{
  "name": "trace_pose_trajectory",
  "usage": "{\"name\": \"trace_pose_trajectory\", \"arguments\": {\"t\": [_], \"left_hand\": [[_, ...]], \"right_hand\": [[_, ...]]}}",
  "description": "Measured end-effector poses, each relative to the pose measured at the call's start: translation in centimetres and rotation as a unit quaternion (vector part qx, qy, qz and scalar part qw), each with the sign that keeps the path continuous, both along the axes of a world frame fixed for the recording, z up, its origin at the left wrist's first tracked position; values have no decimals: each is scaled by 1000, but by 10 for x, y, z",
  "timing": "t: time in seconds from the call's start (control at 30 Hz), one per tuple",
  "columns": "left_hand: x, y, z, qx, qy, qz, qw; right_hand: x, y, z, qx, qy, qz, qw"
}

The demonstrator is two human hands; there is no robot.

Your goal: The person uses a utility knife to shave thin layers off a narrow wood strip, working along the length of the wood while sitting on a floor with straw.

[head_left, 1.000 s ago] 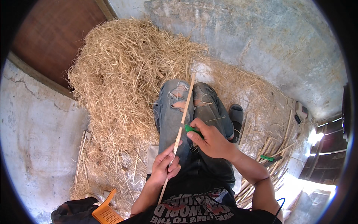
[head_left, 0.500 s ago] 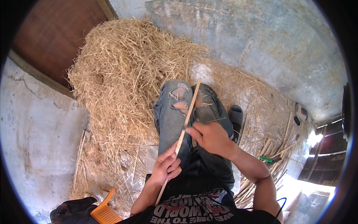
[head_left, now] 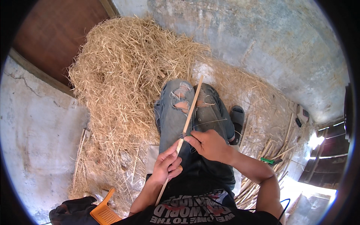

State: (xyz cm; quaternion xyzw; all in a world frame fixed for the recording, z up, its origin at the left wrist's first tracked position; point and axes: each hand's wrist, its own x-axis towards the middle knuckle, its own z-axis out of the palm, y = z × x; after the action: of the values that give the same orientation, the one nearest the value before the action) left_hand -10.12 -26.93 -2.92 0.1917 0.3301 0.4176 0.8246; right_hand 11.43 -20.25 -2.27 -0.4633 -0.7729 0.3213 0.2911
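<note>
A long, narrow split-wood strip (head_left: 192, 108) slants from my lap toward my knees, its lower end against my shirt. My left hand (head_left: 168, 165) is closed around it below the middle. Just above, my right hand (head_left: 210, 145) is closed in a pinch beside the strip, thumb toward it. A small dark thing with a hint of green (head_left: 182, 135) shows between the right thumb and the wood; its kind is too small to tell. A thin pale strand (head_left: 214, 120) lies across my right thigh.
A big straw heap (head_left: 120, 71) rises ahead and left, against a concrete wall (head_left: 270, 41). At right lie several wooden sticks (head_left: 249, 187) and a green-handled tool (head_left: 267, 161). An orange plastic piece (head_left: 107, 213) and dark cloth (head_left: 73, 210) sit at lower left.
My right hand has moved down the strip, closer to my left hand, with the small dark thing at its thumb. My left hand keeps its hold and has hardly moved.
</note>
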Motion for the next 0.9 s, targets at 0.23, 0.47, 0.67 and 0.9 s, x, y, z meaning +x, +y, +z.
{"name": "trace_pose_trajectory", "arguments": {"t": [0.23, 0.47, 0.67, 0.9], "left_hand": [[0, 4, 1, -1, -14, -15, 1000], [-1, 5, -5, -34, -78, 1, 996], [-2, 6, -5, 14, -80, -14, 997], [6, 9, -7, 155, 147, -34, 976]], "right_hand": [[5, 5, 8, -60, 21, 10, 998], [4, 7, 3, -100, 76, 49, 991], [18, 17, 5, -126, 147, -37, 980], [14, 21, 20, -6, 21, -85, 996]]}}
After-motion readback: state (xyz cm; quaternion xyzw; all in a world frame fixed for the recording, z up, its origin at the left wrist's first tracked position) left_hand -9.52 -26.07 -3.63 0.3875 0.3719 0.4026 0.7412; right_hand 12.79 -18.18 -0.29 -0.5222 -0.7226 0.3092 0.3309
